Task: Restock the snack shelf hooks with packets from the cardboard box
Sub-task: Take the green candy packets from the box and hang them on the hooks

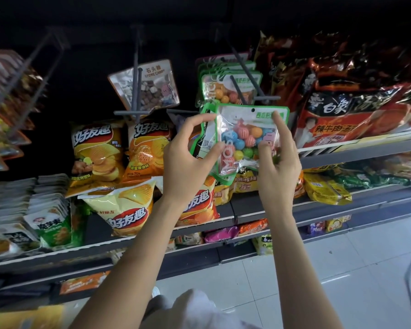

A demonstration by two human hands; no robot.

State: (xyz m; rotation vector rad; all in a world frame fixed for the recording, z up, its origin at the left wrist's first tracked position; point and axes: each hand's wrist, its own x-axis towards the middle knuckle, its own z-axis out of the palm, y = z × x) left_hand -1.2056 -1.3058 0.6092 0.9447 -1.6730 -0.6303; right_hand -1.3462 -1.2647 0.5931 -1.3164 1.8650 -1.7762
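I hold up a green-edged clear packet of coloured candy balls in front of the shelf. My left hand pinches its left edge between thumb and fingers. My right hand grips its right side, index finger stretched up to the top right corner. The packet's hang hole sits just below the tip of a grey hook. Several matching green packets hang on that hook behind it. The cardboard box is out of sight.
A second hook to the left carries a stone-candy packet. Crisp bags fill the shelf below, red noodle packs sit at the right. More hooks with packets hang at the far left. White floor tiles lie below.
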